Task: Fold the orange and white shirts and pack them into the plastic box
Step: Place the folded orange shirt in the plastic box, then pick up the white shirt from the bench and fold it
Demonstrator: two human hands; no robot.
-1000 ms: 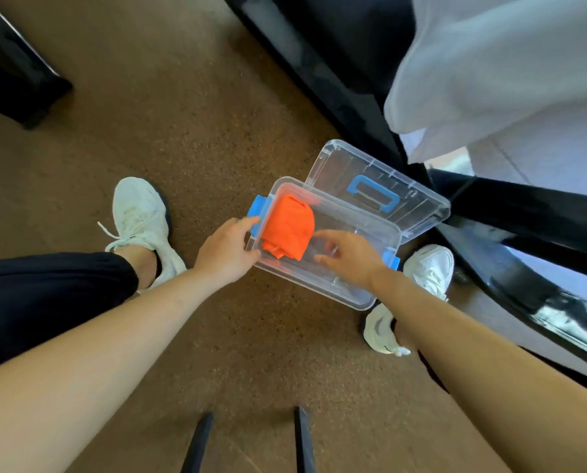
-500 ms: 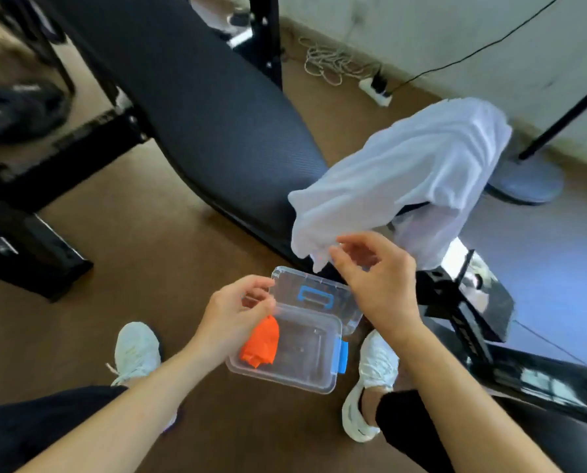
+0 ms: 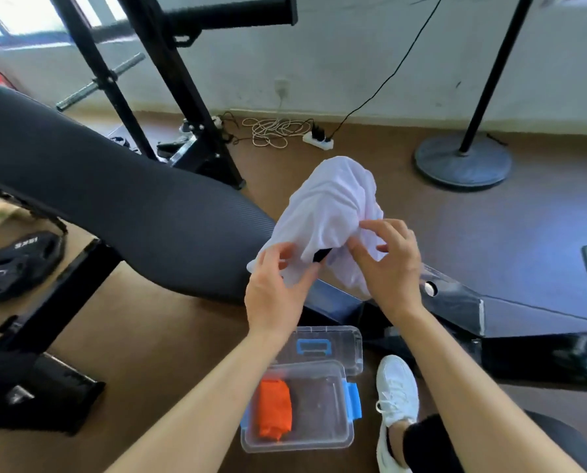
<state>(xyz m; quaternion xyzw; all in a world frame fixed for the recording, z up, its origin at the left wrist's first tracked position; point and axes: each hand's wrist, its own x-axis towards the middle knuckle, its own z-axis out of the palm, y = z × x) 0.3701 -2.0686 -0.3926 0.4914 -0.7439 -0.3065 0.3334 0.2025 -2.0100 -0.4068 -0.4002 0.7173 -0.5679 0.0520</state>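
The white shirt (image 3: 333, 209) hangs bunched over the end of the black padded bench (image 3: 114, 206). My left hand (image 3: 275, 291) pinches the shirt's lower left edge between thumb and fingers. My right hand (image 3: 387, 264) is at the shirt's lower right, fingers spread, thumb against the cloth. Below my forearms the clear plastic box (image 3: 349, 435) stands on the brown floor, its lid (image 3: 353, 339) lying open behind it. The folded orange shirt (image 3: 275, 409) lies in the box's left half; the right half shows bare bottom.
A black weight plate (image 3: 15, 264) lies at left beside the bench frame. A round stand base (image 3: 462, 162) sits at back right, with a power strip and coiled cable (image 3: 316, 139) by the wall. My white shoe (image 3: 397, 387) is just right of the box.
My view has lifted from the box to the bench. Both hands left the box and rose to the white shirt; the left hand now pinches its edge. The orange shirt stays in the box.
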